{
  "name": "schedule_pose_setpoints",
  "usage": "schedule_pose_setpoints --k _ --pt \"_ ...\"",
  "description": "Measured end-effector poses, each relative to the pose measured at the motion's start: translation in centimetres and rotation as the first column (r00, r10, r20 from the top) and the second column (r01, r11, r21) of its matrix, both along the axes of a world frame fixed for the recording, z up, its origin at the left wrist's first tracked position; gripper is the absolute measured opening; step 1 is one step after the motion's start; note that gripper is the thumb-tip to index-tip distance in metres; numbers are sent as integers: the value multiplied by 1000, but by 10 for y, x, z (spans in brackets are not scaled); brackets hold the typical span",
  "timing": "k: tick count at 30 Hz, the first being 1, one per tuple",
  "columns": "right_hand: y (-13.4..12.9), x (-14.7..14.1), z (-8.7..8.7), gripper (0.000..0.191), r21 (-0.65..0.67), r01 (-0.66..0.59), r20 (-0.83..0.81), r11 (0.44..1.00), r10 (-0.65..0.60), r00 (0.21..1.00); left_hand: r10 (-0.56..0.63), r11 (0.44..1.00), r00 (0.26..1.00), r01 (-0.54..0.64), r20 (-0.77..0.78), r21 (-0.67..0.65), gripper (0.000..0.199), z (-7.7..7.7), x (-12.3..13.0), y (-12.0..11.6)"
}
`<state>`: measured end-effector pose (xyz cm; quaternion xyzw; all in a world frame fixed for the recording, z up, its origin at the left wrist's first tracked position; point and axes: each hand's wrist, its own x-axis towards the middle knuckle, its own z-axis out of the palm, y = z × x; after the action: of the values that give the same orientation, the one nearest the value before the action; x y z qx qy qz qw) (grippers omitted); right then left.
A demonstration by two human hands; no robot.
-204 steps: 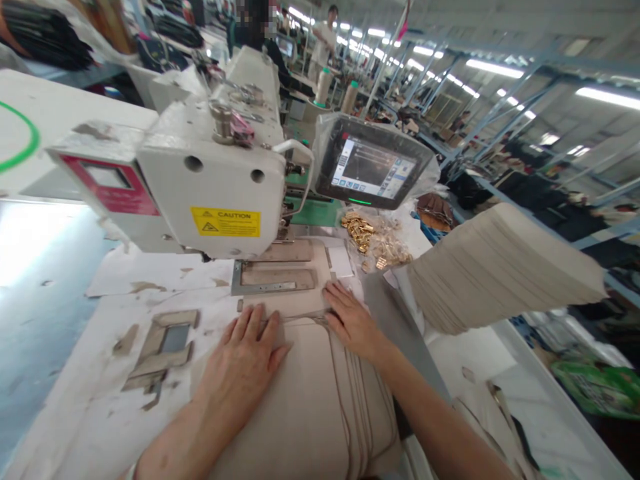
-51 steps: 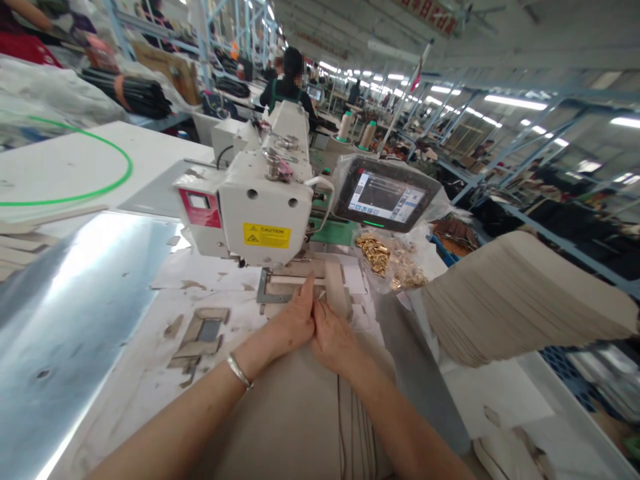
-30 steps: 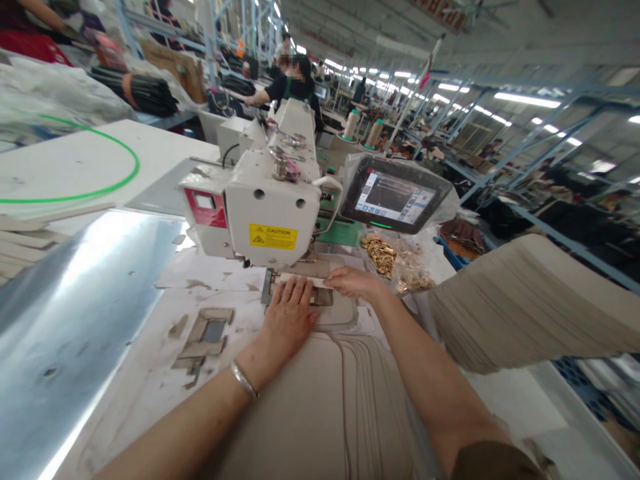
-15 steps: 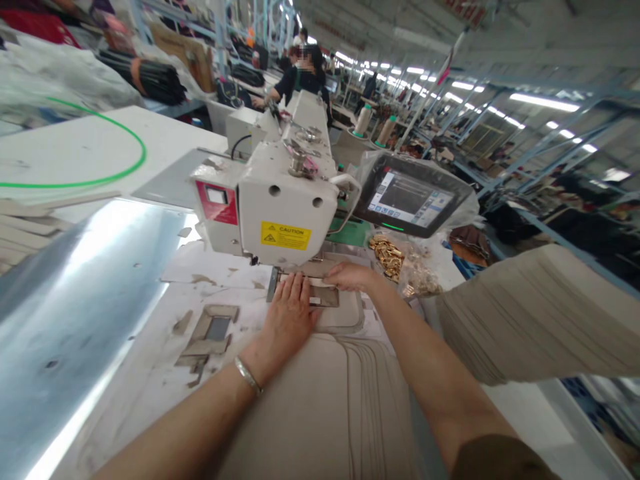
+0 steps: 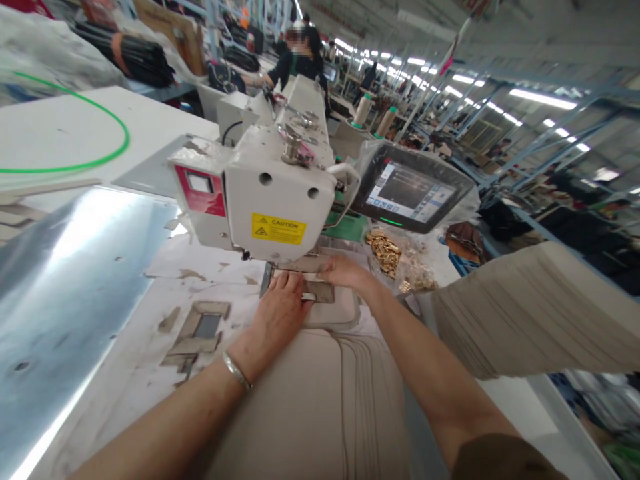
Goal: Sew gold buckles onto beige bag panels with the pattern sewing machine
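Under the head of a white sewing machine [image 5: 280, 200] lies a beige panel [image 5: 345, 308] with a metal frame [image 5: 265, 279] around its working area. My left hand [image 5: 281, 303] rests on the frame and panel, its fingers pressed together; a small pale metallic piece [image 5: 310, 297] shows beside its fingertips. My right hand [image 5: 345, 272] pinches at the far right part of the frame area, and what its fingertips hold is too small to make out. A stack of beige panels [image 5: 310, 400] lies in front of the machine.
A control screen [image 5: 410, 190] stands right of the machine, above a plastic bag of gold-coloured metal parts [image 5: 384, 253]. Another tall beige stack [image 5: 540, 313] is at the right. A cardboard template [image 5: 187, 333] lies left. A person [image 5: 300, 60] sits behind the machine.
The view has shifted slightly, moving the machine a little left and up. My left hand's fingers have curled more near the metallic piece; my right hand has edged left along the frame.
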<state>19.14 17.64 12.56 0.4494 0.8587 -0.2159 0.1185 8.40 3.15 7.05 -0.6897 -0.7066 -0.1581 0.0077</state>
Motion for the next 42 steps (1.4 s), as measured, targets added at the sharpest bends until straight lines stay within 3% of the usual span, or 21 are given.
schedule_pose_setpoints --k 6,11,17,24,26,28,30,33,35,38,42 --pt "5 17 -6 25 -69 153 -62 986 -157 986 -30 999 999 30 -40 -15 48 9 -3 2" --pt "12 25 -11 36 -118 171 1 978 -172 985 -28 1000 998 27 -64 -14 46 10 -1 2" --pt "15 24 -16 28 -232 250 -30 940 -264 964 -18 1000 998 17 -68 -17 43 11 1 1" --pt "6 25 -14 24 -4 179 -48 984 -179 983 -3 1000 997 5 -74 25 43 5 1 0" --pt "5 25 -11 26 10 208 -79 978 -207 975 -6 999 998 9 -69 34 42 5 0 0" --pt "4 26 -7 27 -55 265 -137 963 -270 953 -9 999 998 12 -63 39 40 5 0 0" --pt "3 28 -3 27 -217 336 -219 916 -382 898 -10 999 998 13 -57 39 39 6 0 0" --pt "2 32 0 28 -519 362 -322 774 -570 756 -19 999 998 22 -60 50 39 5 -1 0" --pt "1 35 -2 28 -645 340 -341 684 -656 673 -25 998 997 29 -68 53 40 4 -1 0" --pt "0 39 -9 28 -727 344 -343 594 -748 568 -32 998 997 35 -74 44 42 3 -1 0" --pt "-2 42 -19 27 -759 362 -348 542 -806 478 -34 998 997 37 -63 43 44 3 -1 1"
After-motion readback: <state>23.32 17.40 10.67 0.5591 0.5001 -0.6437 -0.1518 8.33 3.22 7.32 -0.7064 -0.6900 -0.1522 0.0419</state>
